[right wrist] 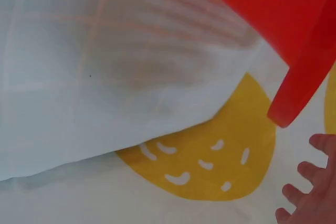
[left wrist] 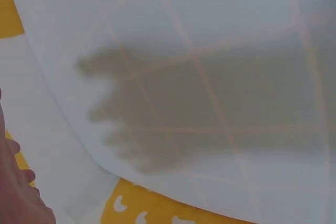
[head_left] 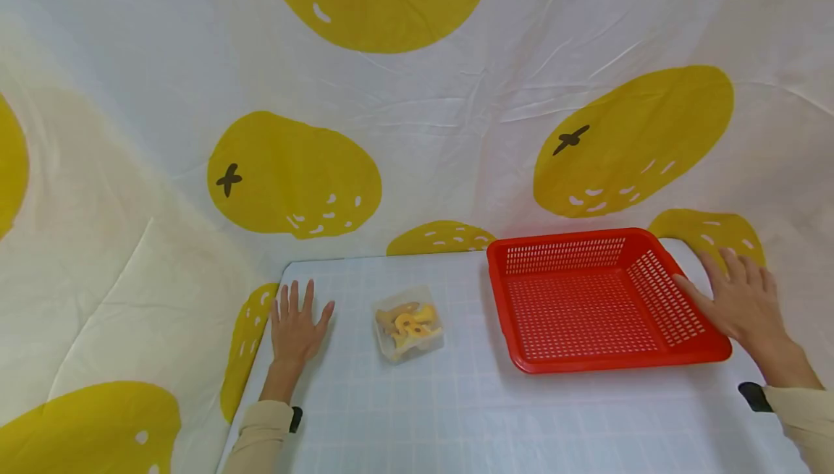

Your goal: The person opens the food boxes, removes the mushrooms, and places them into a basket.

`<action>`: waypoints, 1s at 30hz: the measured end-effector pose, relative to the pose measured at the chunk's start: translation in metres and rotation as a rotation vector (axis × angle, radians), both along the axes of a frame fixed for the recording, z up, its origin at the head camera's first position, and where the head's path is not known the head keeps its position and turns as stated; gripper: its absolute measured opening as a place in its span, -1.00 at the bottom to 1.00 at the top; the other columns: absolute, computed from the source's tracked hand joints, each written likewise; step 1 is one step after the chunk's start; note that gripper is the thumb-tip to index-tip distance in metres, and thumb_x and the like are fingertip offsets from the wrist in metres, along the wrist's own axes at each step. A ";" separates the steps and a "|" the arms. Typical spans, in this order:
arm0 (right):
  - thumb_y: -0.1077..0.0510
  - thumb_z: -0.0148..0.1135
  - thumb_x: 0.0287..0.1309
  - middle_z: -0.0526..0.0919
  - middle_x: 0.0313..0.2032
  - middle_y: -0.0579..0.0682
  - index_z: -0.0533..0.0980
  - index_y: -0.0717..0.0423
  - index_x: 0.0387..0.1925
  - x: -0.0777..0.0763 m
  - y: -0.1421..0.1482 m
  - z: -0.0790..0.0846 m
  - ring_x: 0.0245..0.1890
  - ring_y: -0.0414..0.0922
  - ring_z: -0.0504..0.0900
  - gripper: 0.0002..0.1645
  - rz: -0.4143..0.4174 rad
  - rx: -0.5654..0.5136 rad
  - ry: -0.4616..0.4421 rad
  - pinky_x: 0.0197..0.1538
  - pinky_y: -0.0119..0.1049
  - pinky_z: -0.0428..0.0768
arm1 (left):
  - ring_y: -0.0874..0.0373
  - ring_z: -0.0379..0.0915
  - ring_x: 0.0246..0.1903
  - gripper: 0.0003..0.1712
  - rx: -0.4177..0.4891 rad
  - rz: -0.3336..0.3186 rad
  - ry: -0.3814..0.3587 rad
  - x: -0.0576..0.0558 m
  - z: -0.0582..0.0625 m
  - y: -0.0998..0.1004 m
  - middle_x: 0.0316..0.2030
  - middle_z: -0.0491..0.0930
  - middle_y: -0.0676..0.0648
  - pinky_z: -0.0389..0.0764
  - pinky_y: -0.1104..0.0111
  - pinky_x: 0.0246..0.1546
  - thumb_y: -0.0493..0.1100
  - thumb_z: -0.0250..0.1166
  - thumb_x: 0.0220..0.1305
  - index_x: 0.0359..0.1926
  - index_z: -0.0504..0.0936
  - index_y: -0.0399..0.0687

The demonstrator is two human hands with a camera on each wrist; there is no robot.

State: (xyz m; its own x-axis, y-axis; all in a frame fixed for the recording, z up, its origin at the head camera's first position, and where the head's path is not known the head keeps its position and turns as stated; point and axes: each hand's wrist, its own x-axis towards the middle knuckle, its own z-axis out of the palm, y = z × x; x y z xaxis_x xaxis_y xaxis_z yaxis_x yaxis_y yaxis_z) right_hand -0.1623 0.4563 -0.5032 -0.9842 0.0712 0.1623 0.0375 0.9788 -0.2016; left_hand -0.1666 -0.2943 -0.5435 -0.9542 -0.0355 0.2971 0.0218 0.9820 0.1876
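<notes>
My left hand [head_left: 296, 333] hovers over the left side of the table with its fingers straight and spread, holding nothing. In the left wrist view part of that hand [left wrist: 23, 192] shows at the lower left, and its shadow lies on the tablecloth. A small see-through container [head_left: 417, 348] with several yellow and orange curved pieces [head_left: 413, 323] stands to its right. My right hand [head_left: 746, 304] is spread beside a red perforated plastic basket [head_left: 580, 315], the thumb overlapping the right rim. In the right wrist view the fingers [right wrist: 315, 179] are apart, below the basket's corner [right wrist: 291, 98].
A pale tablecloth with a faint grid [head_left: 404, 416] covers the table. Behind and around it hangs white fabric [head_left: 430, 141] printed with large yellow fruit shapes. The basket stands at the back right and holds nothing; the table's back edge runs just behind it.
</notes>
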 end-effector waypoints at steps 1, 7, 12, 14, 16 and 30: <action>-0.44 -0.04 0.38 -0.21 0.52 0.48 -0.11 0.20 0.61 0.000 -0.002 0.000 0.48 0.50 -0.30 0.13 0.010 -0.007 0.016 0.45 0.39 -0.39 | -0.40 -0.03 0.48 -0.20 -0.002 -0.003 0.015 0.000 0.000 0.001 0.43 0.21 -0.47 -0.03 -0.23 0.45 0.16 0.17 0.45 0.49 0.32 -0.26; -0.17 0.16 0.42 -0.07 0.49 0.47 0.00 0.27 0.57 0.002 -0.018 0.004 0.46 0.51 -0.17 -0.02 0.038 -0.091 0.085 0.44 0.43 -0.28 | -0.46 0.19 0.33 -0.30 0.001 -0.026 0.111 -0.003 0.001 0.011 0.27 0.37 -0.51 0.19 -0.24 0.35 0.08 0.21 0.45 0.37 0.43 -0.36; 0.09 0.28 0.36 0.13 0.36 0.55 0.16 0.43 0.45 0.001 -0.038 0.012 0.33 0.52 0.08 -0.17 0.018 -0.121 0.106 0.36 0.49 0.04 | -0.42 0.31 0.24 -0.35 0.032 -0.024 0.132 -0.003 0.004 0.021 0.18 0.44 -0.49 0.31 -0.19 0.28 0.05 0.20 0.48 0.32 0.45 -0.40; 0.14 0.30 0.33 0.19 0.31 0.56 0.21 0.45 0.39 0.001 -0.046 0.016 0.26 0.51 0.15 -0.22 0.010 -0.127 0.109 0.28 0.52 0.16 | -0.40 0.35 0.19 -0.38 0.052 -0.027 0.151 -0.003 0.004 0.026 0.14 0.47 -0.48 0.36 -0.18 0.23 0.04 0.19 0.49 0.28 0.48 -0.40; 0.15 0.31 0.32 0.25 0.25 0.57 0.26 0.48 0.33 0.001 -0.054 0.019 0.19 0.50 0.20 -0.27 0.004 -0.132 0.115 0.22 0.53 0.22 | -0.40 0.39 0.14 -0.42 0.078 -0.035 0.176 -0.002 0.004 0.030 0.11 0.50 -0.47 0.40 -0.19 0.18 0.02 0.20 0.49 0.24 0.51 -0.42; 0.11 0.21 0.45 0.37 0.18 0.53 0.32 0.46 0.29 0.004 -0.103 0.024 0.14 0.47 0.33 -0.39 0.073 -0.326 0.127 0.07 0.50 0.40 | -0.33 0.47 0.09 -0.49 0.279 -0.001 0.117 0.001 0.011 0.059 0.08 0.56 -0.39 0.48 -0.15 0.09 0.03 0.10 0.58 0.19 0.58 -0.35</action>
State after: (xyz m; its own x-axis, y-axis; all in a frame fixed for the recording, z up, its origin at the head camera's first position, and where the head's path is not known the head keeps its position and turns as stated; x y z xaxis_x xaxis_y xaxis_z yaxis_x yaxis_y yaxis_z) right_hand -0.1586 0.3538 -0.4791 -0.9621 0.0693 0.2639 -0.0758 0.8612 -0.5025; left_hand -0.1656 -0.2358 -0.5321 -0.9141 -0.1303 0.3839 0.0599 0.8930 0.4460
